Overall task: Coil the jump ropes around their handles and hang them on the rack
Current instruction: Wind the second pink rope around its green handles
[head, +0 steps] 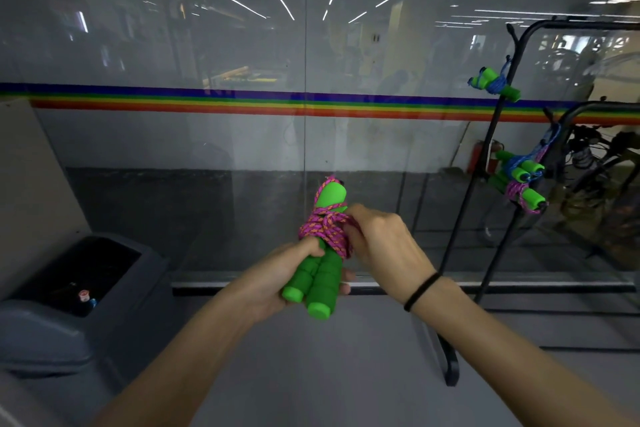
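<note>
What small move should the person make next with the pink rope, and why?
Probably tuck the end of the pink braided rope under its coil with the right hand. It is already wound in many turns round the two green foam handles, which the left hand grips, and the right hand pinches it at the coil. Other coiled bundles hang on the black metal rack.

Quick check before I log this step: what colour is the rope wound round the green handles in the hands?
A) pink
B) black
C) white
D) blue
A: the pink rope is coiled round the green handles. The left hand grips the handles low down and the right hand pinches the coil. Blue cord shows only on bundles hung on the rack.
</note>
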Demonstrator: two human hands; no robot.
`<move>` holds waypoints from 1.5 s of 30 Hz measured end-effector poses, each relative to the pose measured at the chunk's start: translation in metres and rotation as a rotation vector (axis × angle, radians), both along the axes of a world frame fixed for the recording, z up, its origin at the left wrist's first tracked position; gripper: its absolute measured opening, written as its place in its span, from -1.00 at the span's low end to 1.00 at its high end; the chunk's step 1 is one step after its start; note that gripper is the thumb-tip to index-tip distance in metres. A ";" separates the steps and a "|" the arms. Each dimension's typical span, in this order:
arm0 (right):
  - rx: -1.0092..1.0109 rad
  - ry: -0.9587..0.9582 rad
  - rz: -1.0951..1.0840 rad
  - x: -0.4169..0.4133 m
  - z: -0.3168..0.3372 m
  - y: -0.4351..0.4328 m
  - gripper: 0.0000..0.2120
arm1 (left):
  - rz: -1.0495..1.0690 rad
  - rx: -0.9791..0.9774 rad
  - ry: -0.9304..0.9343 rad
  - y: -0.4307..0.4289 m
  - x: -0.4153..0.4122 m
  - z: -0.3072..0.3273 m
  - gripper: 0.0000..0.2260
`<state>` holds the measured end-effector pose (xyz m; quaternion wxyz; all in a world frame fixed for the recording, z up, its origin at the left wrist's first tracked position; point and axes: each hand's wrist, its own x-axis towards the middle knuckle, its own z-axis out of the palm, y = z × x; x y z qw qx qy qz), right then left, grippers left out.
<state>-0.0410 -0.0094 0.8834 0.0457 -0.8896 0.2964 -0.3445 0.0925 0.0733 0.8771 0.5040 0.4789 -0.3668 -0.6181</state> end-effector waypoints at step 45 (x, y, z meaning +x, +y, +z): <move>0.497 -0.301 0.167 -0.068 0.012 -0.022 -0.94 | 0.152 -0.018 0.027 -0.036 -0.062 -0.028 -0.72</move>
